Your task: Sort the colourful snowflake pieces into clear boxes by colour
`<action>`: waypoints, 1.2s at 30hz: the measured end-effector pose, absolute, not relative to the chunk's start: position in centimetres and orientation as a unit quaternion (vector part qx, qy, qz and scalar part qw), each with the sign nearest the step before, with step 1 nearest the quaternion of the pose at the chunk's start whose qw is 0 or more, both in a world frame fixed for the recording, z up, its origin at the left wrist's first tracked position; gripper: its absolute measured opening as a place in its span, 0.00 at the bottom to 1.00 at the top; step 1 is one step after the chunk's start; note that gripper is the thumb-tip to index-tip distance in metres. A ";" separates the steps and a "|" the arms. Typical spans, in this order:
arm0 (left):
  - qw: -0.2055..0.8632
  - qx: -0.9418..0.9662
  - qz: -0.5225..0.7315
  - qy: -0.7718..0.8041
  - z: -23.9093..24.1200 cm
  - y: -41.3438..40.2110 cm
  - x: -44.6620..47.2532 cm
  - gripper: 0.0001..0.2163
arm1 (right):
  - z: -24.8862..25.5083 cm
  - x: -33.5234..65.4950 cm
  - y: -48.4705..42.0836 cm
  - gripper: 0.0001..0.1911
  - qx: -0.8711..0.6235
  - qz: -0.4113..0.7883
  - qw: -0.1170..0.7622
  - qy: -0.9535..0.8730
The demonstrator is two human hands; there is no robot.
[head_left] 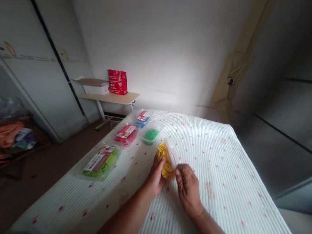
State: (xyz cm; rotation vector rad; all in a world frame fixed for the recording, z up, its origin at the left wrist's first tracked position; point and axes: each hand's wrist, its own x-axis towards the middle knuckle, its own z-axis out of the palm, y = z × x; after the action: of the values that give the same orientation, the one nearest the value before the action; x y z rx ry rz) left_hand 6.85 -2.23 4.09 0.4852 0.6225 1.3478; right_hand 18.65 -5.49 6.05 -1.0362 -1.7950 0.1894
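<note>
A clear plastic bag of small yellow pieces [165, 160] is held above the bed between both hands. My left hand [155, 177] grips its left side with the thumb laid across the yellow pieces. My right hand [188, 188] pinches the bag's lower right edge with closed fingers. Both forearms reach in from the bottom of the view.
The bed cover [221, 182] is white, ribbed, with red spots. On its left side lie a green pack with a label [100, 162], a red pack [126, 134], an open tub of green pieces [151, 134] and a blue pack [143, 118]. A side table [110, 97] holds a red bag [117, 81].
</note>
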 end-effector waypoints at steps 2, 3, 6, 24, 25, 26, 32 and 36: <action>0.709 0.220 0.607 0.283 4.2 -2.3 6.9 0.25 | 6.0 18.7 -5.5 0.06 -0.433 0.069 0.511 -0.739; 0.710 0.221 0.606 0.283 4.2 -2.3 6.9 0.25 | 6.0 18.7 -5.5 0.06 -0.432 0.066 0.513 -0.739; 0.712 0.221 0.606 0.279 4.2 -2.4 7.0 0.25 | 5.9 18.6 -5.5 0.06 -0.428 0.070 0.521 -0.736; 0.765 0.172 0.564 0.260 4.1 -2.1 6.5 0.25 | 6.1 20.6 -4.5 0.11 -0.510 0.094 0.567 -0.640; 0.758 0.176 0.571 0.261 4.2 -2.1 6.5 0.25 | 5.9 21.1 -4.2 0.13 -0.521 0.100 0.570 -0.628; 0.750 0.180 0.578 0.265 4.3 -2.1 6.6 0.25 | 5.7 21.7 -3.9 0.14 -0.533 0.106 0.574 -0.613; 0.693 0.242 0.600 0.317 4.9 -2.3 6.8 0.24 | 5.3 24.9 -2.3 0.20 -0.580 0.120 0.619 -0.516; 0.638 0.318 0.601 0.361 4.5 -2.2 6.6 0.26 | 5.5 26.1 -1.7 0.20 -0.593 0.115 0.640 -0.475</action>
State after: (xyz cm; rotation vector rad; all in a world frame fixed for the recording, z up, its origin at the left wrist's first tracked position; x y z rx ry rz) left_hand 6.60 -2.18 4.51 0.7257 0.8233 1.3716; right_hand 26.12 -1.72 5.48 -1.3521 -1.0830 0.2630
